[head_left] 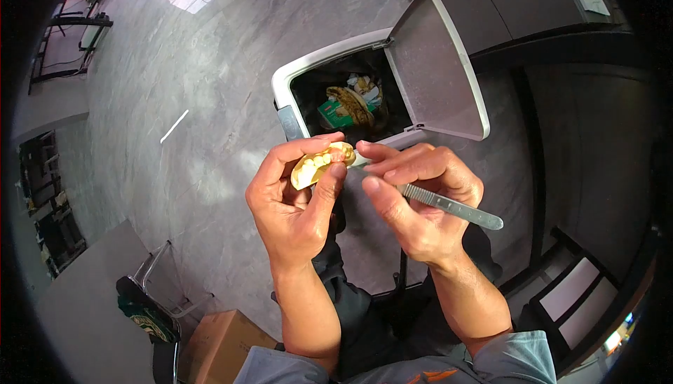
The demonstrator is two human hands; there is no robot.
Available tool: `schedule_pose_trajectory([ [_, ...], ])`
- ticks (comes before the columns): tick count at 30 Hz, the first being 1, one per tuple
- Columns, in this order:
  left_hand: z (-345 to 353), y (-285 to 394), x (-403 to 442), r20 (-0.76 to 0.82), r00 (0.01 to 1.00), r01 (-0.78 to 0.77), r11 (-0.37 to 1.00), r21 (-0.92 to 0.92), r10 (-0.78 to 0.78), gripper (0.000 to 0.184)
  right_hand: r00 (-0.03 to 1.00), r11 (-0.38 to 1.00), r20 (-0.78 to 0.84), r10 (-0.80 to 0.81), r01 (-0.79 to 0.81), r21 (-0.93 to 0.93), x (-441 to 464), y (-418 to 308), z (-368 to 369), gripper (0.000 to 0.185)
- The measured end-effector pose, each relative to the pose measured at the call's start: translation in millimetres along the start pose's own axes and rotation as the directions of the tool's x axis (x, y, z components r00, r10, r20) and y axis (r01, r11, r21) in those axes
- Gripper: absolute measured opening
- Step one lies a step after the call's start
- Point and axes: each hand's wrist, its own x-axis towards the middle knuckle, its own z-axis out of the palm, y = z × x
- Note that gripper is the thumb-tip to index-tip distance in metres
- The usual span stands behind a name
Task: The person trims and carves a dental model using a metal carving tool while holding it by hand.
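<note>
My left hand (298,201) holds a yellowish dental model (313,167) with a row of teeth, pinched between thumb and fingers. My right hand (427,198) grips a slim metal tool (456,209) with a ridged handle; its rounded end points to the lower right. The tool's other end lies among my fingers close to the model's right side, and its tip is hard to make out. Both hands are raised near the front edge of an open bin (284,84).
The bin's lid (438,68) stands open on the right, with a green box (336,113) and crumpled waste inside. A cardboard box (228,349) and a chair (151,314) are at the lower left. A dark table frame (529,166) runs along the right.
</note>
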Motion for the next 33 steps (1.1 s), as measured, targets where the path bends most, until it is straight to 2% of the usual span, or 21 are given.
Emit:
schedule_pose_trajectory([
  [1,1,-1,0,-0.002,1.000,-0.001,1.000,0.009,0.001,0.023,1.000,1.000,0.026,-0.017,0.017,-0.003,0,-1,0,0.013],
  [4,1,-4,0,0.002,1.000,-0.028,1.000,0.013,0.028,0.023,0.993,0.983,0.107,-0.043,0.061,-0.172,0,-4,-1,0.013],
  [5,1,-5,1,0.006,0.999,-0.040,0.999,0.010,0.040,0.023,0.994,0.988,0.105,-0.017,0.033,-0.149,-2,-1,-1,0.012],
  [8,2,-5,1,-0.009,0.999,-0.047,0.998,0.035,0.047,0.023,0.978,0.964,0.204,-0.037,0.088,-0.249,-1,-6,-4,0.017],
  [11,4,-4,2,-0.040,0.997,-0.071,0.997,0.000,0.071,0.023,0.984,0.964,0.176,-0.016,0.062,-0.257,-3,-4,-3,0.016],
  [14,4,-4,2,-0.036,0.996,-0.083,0.995,0.046,0.085,0.023,0.985,0.966,0.174,-0.004,0.048,-0.253,-3,-5,-3,0.016],
  [20,2,-1,1,-0.044,0.997,-0.063,0.998,0.023,0.064,0.024,0.988,0.991,0.153,0.031,-0.011,-0.132,-2,-4,-6,0.016],
  [26,2,-2,0,-0.025,0.998,-0.056,0.998,-0.024,0.056,0.024,0.998,0.996,-0.035,0.054,-0.051,0.078,-3,1,2,0.013],
  [33,2,-2,-1,-0.002,0.998,-0.064,0.998,-0.002,0.064,0.023,0.999,0.999,-0.021,-0.029,0.029,-0.036,1,4,1,0.013],
])
